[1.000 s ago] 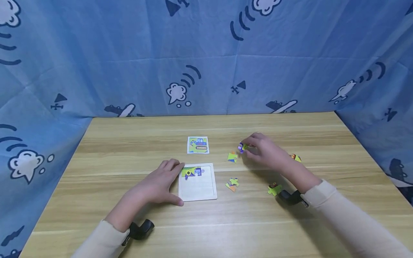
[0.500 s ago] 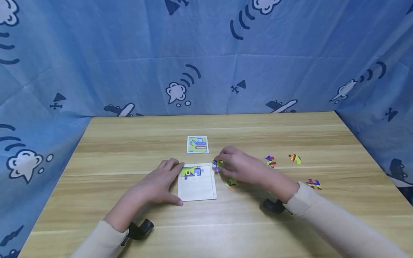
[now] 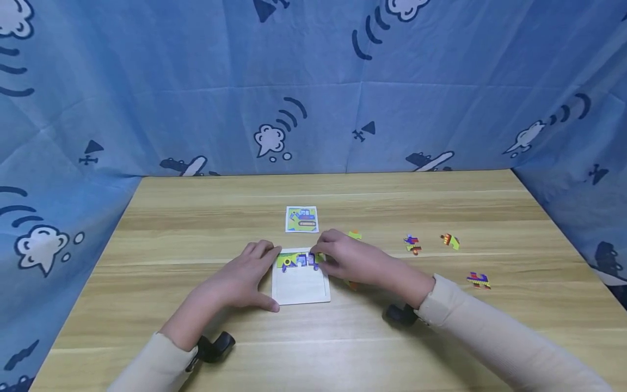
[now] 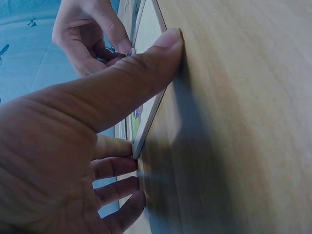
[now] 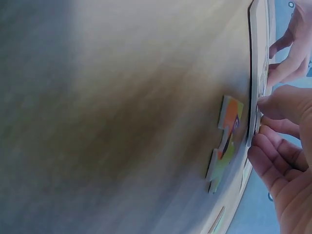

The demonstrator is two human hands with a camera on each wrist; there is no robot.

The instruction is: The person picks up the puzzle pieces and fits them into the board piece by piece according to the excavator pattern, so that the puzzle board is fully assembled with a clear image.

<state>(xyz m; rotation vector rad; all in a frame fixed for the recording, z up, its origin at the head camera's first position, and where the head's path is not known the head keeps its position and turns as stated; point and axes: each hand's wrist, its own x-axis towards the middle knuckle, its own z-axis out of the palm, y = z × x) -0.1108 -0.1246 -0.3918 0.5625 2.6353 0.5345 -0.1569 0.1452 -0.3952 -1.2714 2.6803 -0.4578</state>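
A white puzzle tray (image 3: 301, 288) lies flat on the wooden table, with joined pieces (image 3: 292, 261) along its upper left. My left hand (image 3: 245, 276) rests at the tray's left edge; in the left wrist view its thumb (image 4: 141, 68) stretches along the near side and the other fingers touch the far corner. At the tray's upper right corner, my right hand (image 3: 350, 258) pinches a purple and green puzzle piece (image 3: 312, 261), partly hidden by the fingers. The piece lies beside the joined ones; whether it interlocks with them I cannot tell.
A small card with a digger picture (image 3: 301, 219) lies beyond the tray. Loose pieces lie to the right, among them a purple-red one (image 3: 412, 245), an orange-green one (image 3: 450, 241) and a striped one (image 3: 478, 280). An orange-green piece (image 5: 231, 117) sits close to the tray.
My right hand has carried the purple and green puzzle piece left, from the table's middle to the tray's upper right corner. The left hand has stayed at the tray's edge.
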